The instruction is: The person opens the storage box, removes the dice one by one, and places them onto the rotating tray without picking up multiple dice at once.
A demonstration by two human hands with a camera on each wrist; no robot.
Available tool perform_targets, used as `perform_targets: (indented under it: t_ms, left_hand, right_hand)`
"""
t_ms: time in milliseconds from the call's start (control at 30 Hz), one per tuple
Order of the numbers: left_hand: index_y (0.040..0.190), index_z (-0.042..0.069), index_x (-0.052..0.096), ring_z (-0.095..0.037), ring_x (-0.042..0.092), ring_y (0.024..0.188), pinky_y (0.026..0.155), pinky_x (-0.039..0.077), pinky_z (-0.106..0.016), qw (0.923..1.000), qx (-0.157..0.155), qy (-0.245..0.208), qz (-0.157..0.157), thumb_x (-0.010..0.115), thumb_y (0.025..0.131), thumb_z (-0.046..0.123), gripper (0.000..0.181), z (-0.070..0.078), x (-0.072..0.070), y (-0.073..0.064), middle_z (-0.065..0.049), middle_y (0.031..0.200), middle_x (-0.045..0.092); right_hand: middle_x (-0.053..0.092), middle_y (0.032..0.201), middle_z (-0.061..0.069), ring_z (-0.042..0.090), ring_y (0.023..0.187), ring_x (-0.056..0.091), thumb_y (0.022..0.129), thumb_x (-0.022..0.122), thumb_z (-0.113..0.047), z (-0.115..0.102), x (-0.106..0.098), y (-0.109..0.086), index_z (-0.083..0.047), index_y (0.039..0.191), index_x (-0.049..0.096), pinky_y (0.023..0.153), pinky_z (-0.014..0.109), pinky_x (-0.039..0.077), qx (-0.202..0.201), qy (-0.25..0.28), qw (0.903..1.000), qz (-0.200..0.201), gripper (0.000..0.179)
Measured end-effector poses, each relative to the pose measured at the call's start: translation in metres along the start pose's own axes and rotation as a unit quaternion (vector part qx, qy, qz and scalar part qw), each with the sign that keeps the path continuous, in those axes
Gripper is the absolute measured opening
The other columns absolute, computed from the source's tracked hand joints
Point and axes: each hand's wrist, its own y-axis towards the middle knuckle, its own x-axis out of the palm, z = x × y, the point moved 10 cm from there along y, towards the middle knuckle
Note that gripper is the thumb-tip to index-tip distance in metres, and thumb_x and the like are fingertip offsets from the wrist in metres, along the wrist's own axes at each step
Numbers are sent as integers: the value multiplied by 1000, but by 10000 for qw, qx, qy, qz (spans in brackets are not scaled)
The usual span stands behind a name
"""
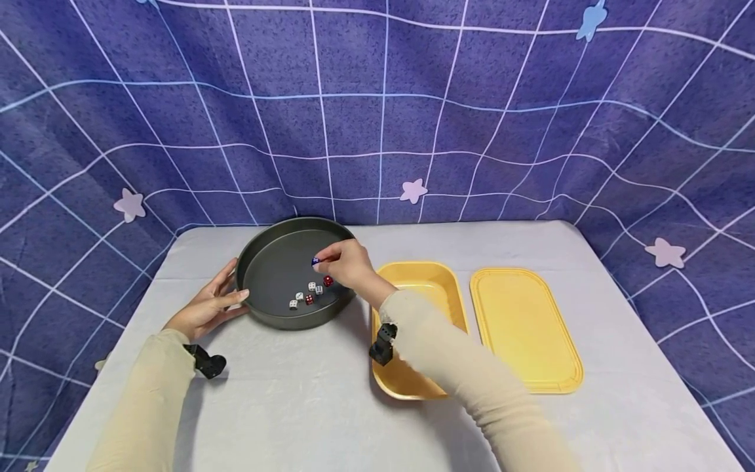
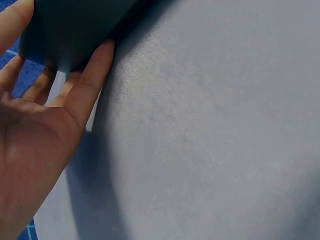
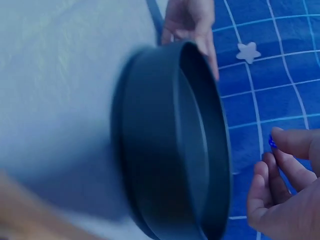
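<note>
My right hand (image 1: 349,265) pinches a blue die (image 1: 315,261) between thumb and fingertips above the round dark pan (image 1: 277,322). In the right wrist view the same blue die (image 3: 272,142) shows at the fingertips. Several white dice (image 1: 312,286) and two red dice, one of them a red die (image 1: 328,280) nearer the right wall, lie on the pan's floor towards its front right. My left hand (image 1: 208,307) holds the pan's left side, thumb at the rim. In the left wrist view its fingers (image 2: 90,82) touch the pan's outside and underside.
To the right of the pan stands a yellow tray (image 1: 407,387), partly hidden by my right forearm. Beside it lies a flat yellow lid (image 1: 525,328). A white cloth (image 1: 283,406) covers the table, and a blue gridded curtain (image 1: 354,124) hangs behind.
</note>
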Motion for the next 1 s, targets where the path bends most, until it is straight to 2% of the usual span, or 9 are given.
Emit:
perform_targets:
  t_ms: [500, 667, 833, 1000]
  left_hand:
    - [153, 34, -7, -40, -20, 140, 91, 54, -32, 10000, 3, -10, 4, 55, 96, 2, 91, 0, 0, 1, -12, 156, -27]
    - [153, 35, -8, -40, -19, 141, 94, 53, -36, 10000, -14, 38, -20, 53, 97, 1, 90, 0, 1, -1, -12, 156, -26]
    - [153, 36, -8, -40, -19, 141, 96, 51, -38, 10000, -28, 63, -30, 54, 96, 2, 90, 2, 0, -1, -12, 157, -26]
    - [153, 36, -8, -41, -18, 141, 99, 49, -41, 10000, -31, 73, -53, 54, 96, 2, 90, 1, 1, 0, -12, 157, -26]
  right_hand:
    - [73, 77, -5, 4, 67, 63, 81, 78, -15, 25, 42, 3, -14, 87, 78, 64, 15, 49, 126, -491, 9945, 916, 6]
    - [73, 76, -5, 4, 67, 64, 80, 79, -15, 31, 49, 3, -14, 86, 78, 66, 16, 50, 197, -536, 9926, 1067, 6]
    - [72, 77, -7, 8, 73, 66, 80, 79, -18, 27, 53, 1, -16, 86, 78, 70, 23, 51, 214, -956, 9877, 1216, 7]
    - [73, 77, -7, 10, 75, 67, 79, 79, -17, 25, 54, -2, -17, 86, 78, 68, 24, 52, 136, -1208, 9834, 1351, 7]
